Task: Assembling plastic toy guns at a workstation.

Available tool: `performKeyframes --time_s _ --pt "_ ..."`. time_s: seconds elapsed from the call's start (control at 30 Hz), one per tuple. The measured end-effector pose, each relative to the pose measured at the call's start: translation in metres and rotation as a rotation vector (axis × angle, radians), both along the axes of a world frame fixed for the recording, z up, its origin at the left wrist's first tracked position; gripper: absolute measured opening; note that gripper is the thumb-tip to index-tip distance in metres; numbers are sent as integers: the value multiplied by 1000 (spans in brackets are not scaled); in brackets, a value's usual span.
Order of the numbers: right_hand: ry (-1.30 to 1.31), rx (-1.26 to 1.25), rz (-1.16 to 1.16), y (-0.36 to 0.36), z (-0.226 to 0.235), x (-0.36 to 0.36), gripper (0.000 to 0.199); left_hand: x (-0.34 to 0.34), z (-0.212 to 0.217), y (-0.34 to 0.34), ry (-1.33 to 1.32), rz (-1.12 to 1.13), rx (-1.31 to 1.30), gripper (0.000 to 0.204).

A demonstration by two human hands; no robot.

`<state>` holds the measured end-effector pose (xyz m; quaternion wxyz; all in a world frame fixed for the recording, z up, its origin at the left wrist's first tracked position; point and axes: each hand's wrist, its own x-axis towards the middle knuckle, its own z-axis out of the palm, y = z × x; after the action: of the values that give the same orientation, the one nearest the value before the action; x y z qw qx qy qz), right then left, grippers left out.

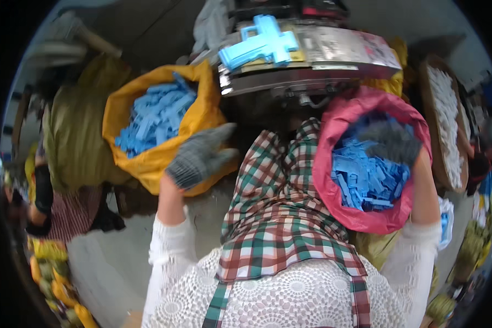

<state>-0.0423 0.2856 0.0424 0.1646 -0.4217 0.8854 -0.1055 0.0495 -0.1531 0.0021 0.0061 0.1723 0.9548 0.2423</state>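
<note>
Here, the pink sack (325, 153) stands open, with a heap of small blue pieces (366, 180) inside it; the right hand (391, 143), in a dark grey glove, is inside its mouth, over the far part of that heap, too blurred to tell whether it grips any; the left hand (202, 156), in a grey knit glove, is well to the left of the pink sack, its fingers extended and thumb apart, with nothing visible in its grasp; it overlaps the near edge of an orange sack (209, 104), also left of the pink one, which holds more blue pieces (156, 120); beyond the pink sack, to the left, larger light-blue parts (265, 44) lie crosswise on a bench (341, 46).
</note>
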Motion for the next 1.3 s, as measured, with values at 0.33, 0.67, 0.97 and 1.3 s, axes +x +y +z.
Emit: performKeyframes --time_s 0.33,0.67,0.97,1.3 --pt "-58 543 -723 36 -71 61 63 -2 -35 87 22 -431 -91 48" --pt "169 158 -477 34 -40 34 63 -9 -16 118 -55 -387 350 48" --pt "74 102 -591 28 -128 34 73 2 -43 105 -133 -347 351 47" --pt "589 -247 -361 6 -1 27 24 -10 -20 123 -114 -363 488 60"
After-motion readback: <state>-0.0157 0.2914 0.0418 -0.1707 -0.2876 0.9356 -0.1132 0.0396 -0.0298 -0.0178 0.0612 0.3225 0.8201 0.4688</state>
